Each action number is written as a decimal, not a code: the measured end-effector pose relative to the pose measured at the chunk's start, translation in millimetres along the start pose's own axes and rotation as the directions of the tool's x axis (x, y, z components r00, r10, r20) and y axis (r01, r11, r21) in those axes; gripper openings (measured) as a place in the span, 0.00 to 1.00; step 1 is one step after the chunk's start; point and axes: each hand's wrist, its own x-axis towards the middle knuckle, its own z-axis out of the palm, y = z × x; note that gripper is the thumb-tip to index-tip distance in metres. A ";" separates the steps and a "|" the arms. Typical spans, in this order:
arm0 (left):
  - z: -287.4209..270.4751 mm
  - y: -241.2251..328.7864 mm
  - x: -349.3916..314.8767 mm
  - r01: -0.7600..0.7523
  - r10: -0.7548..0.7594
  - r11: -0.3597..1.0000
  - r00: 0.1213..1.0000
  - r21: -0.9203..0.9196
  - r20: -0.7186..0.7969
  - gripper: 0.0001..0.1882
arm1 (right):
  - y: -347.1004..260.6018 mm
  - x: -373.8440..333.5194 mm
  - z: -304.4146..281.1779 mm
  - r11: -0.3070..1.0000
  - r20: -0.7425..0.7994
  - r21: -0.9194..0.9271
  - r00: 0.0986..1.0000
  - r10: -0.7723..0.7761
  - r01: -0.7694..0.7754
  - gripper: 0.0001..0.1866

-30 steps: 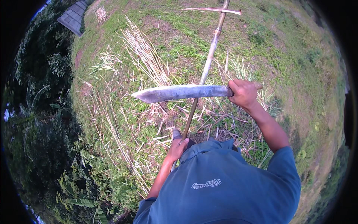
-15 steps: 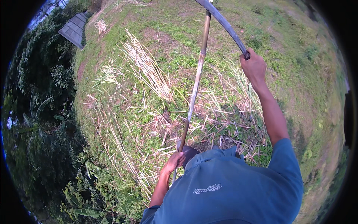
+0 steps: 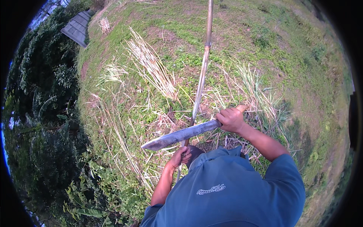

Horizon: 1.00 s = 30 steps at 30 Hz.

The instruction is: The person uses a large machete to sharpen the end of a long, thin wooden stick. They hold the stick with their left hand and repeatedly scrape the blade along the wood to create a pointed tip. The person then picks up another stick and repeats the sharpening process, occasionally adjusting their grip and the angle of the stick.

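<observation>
My left hand (image 3: 180, 157) is closed around the lower part of a long, jointed bamboo pole (image 3: 202, 72), which stretches away from me past the top of the picture. Part of the pole has a pale, scraped face. In my right hand (image 3: 230, 118) is the light wooden handle of a machete (image 3: 177, 137) with a broad grey blade. Its blade points left and lies across the pole just above my left hand. Whether blade and pole touch I cannot tell.
A bundle of pale cut stalks (image 3: 151, 66) lies on the grass ahead, left of the pole. Leafy stalks (image 3: 259, 94) are heaped at the right. Scattered dry strips cover the ground near me. Dense dark bushes (image 3: 41, 151) line the left, with a grey slatted structure (image 3: 77, 28) beyond.
My right hand has brought the machete down and toward me, from the pole's far part to just above my left hand. The left hand still grips the pole in nearly the same place.
</observation>
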 end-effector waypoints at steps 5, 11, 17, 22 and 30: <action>1.4 13.8 -2.0 0.038 -0.038 0.998 0.999 0.054 0.004 0.28 | 45.4 36.1 -25.0 0.945 -0.129 -0.090 0.944 0.303 -0.316 0.09; 4.8 1.3 0.8 0.050 -0.043 0.991 0.997 0.126 -0.061 0.27 | 90.0 79.2 -48.8 0.628 -0.178 0.253 0.603 0.778 -0.736 0.13; 21.9 -6.3 23.2 -0.061 0.162 0.903 0.965 0.426 -0.206 0.26 | 36.2 91.0 -28.3 0.077 0.148 0.910 0.494 0.857 -0.407 0.15; 45.0 -2.4 50.1 -0.086 0.321 0.807 0.895 0.584 -0.312 0.25 | 3.8 103.0 -3.0 0.021 0.107 0.977 0.578 0.809 -0.210 0.15; 20.0 -65.8 -14.6 0.032 0.466 0.690 0.744 0.723 -0.478 0.22 | 108.8 196.7 -34.3 0.205 -0.071 0.971 0.675 0.734 -0.121 0.10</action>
